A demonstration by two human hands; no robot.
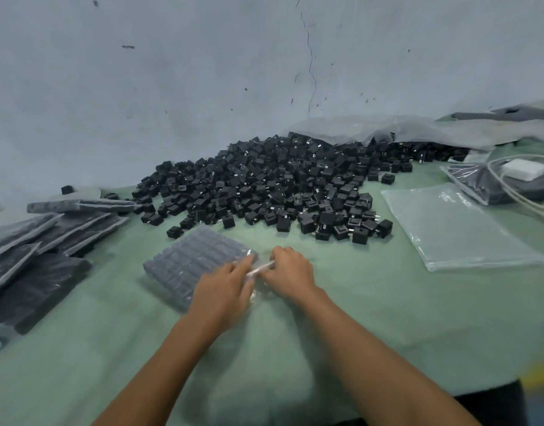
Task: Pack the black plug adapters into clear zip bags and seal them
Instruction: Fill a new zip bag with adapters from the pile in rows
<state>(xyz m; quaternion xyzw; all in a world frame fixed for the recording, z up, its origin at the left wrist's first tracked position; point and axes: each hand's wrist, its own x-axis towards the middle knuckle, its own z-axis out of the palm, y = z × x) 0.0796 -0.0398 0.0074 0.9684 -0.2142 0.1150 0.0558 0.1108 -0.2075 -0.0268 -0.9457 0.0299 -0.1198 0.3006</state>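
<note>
1. Pinching the zip strip (261, 267) at the mouth of the filled zip bag (190, 262), the right hand (290, 272) has its fingers curled tight on it, at the centre of the frame.
2. The left hand (224, 290) lies on the same mouth edge; blur hides whether its fingers pinch or only press.
3. The bag rests on the green counter (326, 318), just below the heap of loose adapters (280, 186).
4. Packed in rows, it likely handles heavy and slab-stiff, though its film looks thin and slippery. Grip the strip, or support it underneath.
</note>
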